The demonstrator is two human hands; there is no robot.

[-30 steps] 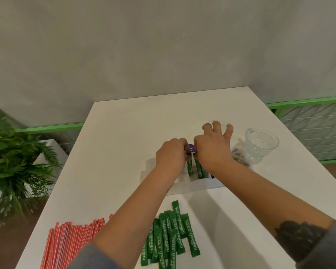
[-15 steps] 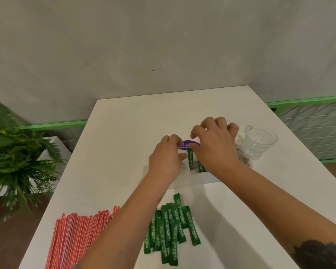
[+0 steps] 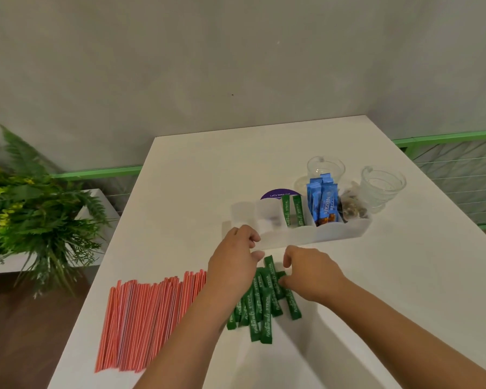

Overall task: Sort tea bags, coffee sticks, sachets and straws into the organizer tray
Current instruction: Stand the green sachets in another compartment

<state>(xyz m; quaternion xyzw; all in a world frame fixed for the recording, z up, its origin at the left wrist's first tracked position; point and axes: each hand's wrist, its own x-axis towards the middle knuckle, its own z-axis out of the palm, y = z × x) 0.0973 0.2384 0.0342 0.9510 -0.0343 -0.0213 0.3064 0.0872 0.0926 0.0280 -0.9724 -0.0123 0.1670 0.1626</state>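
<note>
Two bare hands low over a loose heap of green stevia sachets on a smooth white table. Left hand with fingers curled over the heap's far left edge, knuckles up; whether anything is pinched under it cannot be told. Right hand just to the right, thumb and curled fingers pinching the upper end of one sachet in the heap. Slim, flat, glossy sticks, each printed "naturals STEVIA" in white lettering. Left of the left hand, a flat fan of thin red-and-white striped paper straws, lying side by side. Just beyond both hands, a translucent frosted plastic organizer tray with a scalloped front wall and upright dividers: nearest the left hand, compartments that look bare; beyond the right hand, two green stevia sachets standing upright; further right, blue "NESCAFE" coffee sticks upright; at the far right end, dark crinkled packets, too blurred to read. Behind the tray, a round purple label beginning "Let's keep our", and two clear ribbed glass mugs. Far left of the hands, off the table, leafy green plants with small yellow flowers.
</note>
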